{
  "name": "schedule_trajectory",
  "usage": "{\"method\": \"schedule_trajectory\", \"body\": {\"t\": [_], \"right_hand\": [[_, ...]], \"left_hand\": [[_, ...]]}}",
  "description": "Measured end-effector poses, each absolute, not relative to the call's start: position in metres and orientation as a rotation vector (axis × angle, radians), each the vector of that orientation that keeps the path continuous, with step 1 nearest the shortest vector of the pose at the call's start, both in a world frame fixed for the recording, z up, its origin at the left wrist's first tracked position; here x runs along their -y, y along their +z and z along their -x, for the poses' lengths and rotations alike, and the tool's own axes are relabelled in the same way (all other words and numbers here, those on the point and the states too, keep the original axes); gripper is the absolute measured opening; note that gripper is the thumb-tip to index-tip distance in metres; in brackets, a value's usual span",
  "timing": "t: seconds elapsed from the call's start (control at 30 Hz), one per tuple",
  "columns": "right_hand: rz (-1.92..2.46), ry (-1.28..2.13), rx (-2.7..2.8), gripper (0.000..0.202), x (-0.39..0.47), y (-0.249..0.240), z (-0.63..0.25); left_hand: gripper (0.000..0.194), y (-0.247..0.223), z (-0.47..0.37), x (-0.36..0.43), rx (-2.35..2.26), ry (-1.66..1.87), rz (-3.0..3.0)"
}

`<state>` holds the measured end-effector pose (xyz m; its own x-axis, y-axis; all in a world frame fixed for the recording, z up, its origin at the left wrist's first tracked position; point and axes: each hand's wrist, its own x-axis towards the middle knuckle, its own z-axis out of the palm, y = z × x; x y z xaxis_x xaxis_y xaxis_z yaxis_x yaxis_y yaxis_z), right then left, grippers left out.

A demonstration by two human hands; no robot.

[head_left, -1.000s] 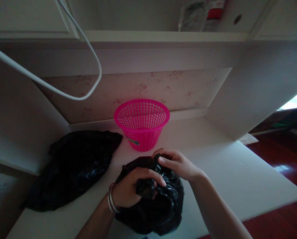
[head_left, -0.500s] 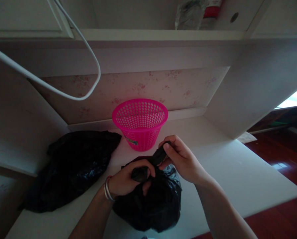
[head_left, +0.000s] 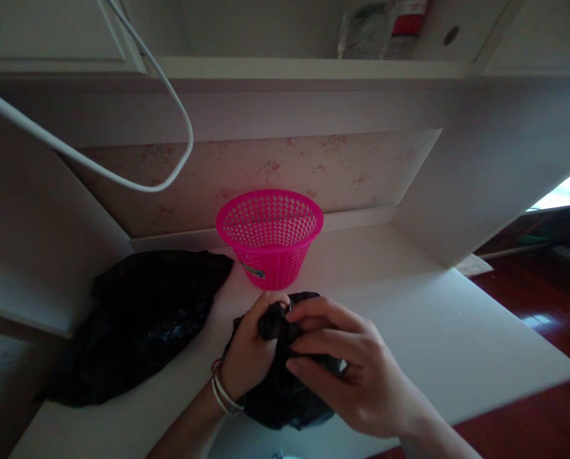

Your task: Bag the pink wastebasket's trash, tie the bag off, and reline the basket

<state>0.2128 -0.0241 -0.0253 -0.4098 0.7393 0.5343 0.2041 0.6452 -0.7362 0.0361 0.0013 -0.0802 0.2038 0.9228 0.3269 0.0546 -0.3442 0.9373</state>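
A black plastic bag [head_left: 289,401] rests on the white desk near its front edge, its top gathered into a twisted neck. My left hand [head_left: 251,350], with bracelets at the wrist, is wrapped round that neck, and a stub of it pokes out above the thumb. From the right, my right hand [head_left: 347,363] reaches over the bag, its fingertips at the neck and the thumb apart from the index finger. Whether those fingers pinch any plastic is hard to see.
Behind the hands stands a pink mesh basket [head_left: 270,255]. Another black bag [head_left: 146,325] lies at the left. A white cable [head_left: 146,188] hangs at upper left, below a shelf [head_left: 304,68]. A side panel [head_left: 457,172] rises at right.
My right hand has come down and turned over the bag, letting go of the strip of plastic it held stretched out. My left hand has become more upright round the neck.
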Motion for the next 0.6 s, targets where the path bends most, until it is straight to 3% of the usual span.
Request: {"method": "schedule_trajectory", "body": {"t": [0.13,0.23,0.43,0.6], "right_hand": [[0.913,0.957,1.822,0.014,0.028,-0.049,-0.207],[1.066,1.001,1.705,0.023,0.024,-0.066,-0.205],[0.991,0.457,1.993,0.059,0.012,-0.07,-0.211],[0.97,0.122,2.153,0.034,0.003,-0.067,-0.217]], "left_hand": [[0.02,-0.08,-0.034,0.001,-0.979,1.339,-1.651],[0.031,-0.08,-0.034,0.003,-0.945,1.33,-1.813],[0.046,-0.079,-0.029,0.009,-0.912,1.114,-2.395],[0.061,-0.072,-0.028,0.014,-1.04,1.078,-2.679]]}}
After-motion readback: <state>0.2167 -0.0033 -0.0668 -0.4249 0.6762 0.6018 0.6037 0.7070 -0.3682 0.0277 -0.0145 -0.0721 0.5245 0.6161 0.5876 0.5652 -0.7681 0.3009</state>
